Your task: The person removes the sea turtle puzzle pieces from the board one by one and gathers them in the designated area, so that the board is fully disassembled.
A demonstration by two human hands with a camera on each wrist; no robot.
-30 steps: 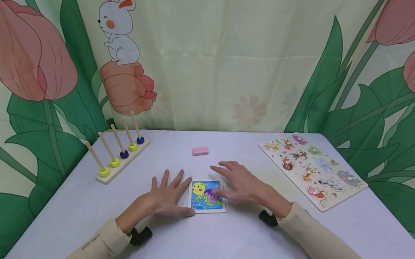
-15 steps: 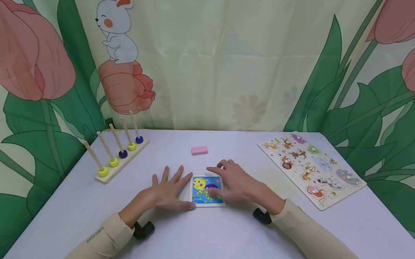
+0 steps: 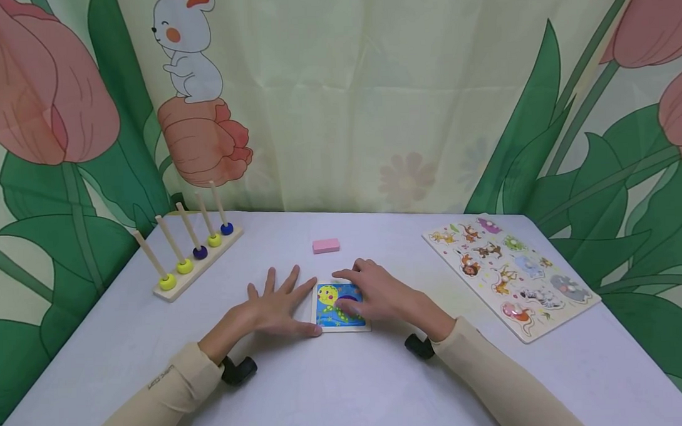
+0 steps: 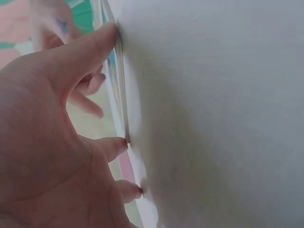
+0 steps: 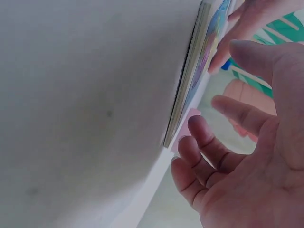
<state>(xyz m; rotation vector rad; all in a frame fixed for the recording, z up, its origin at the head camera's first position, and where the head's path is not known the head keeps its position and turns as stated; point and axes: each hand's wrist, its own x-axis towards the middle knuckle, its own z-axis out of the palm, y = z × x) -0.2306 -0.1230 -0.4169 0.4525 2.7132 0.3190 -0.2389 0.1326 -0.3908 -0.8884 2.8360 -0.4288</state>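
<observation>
A small square puzzle with a yellow, purple and green turtle on blue (image 3: 328, 318) lies flat on the white table in front of the person. The left hand (image 3: 278, 312) is spread flat to its left, the thumb at the near left corner and the index finger by the far left corner. In the left wrist view, the left thumb (image 4: 97, 42) touches the puzzle's edge. The right hand (image 3: 387, 291) hovers over the puzzle's right part, hiding some of the turtle. In the right wrist view its fingers (image 5: 202, 130) are loosely bent, holding nothing, apart from the puzzle.
A pink block (image 3: 326, 246) lies beyond the puzzle. At the back left stands a wooden peg board (image 3: 199, 266) with yellow and dark blue beads. An animal puzzle board (image 3: 512, 276) lies on the right. A printed curtain (image 3: 326, 113) hangs behind the table.
The turtle puzzle has slid a little away from the person, together with the left hand at its edge. The right hand has moved slightly left and farther over the puzzle.
</observation>
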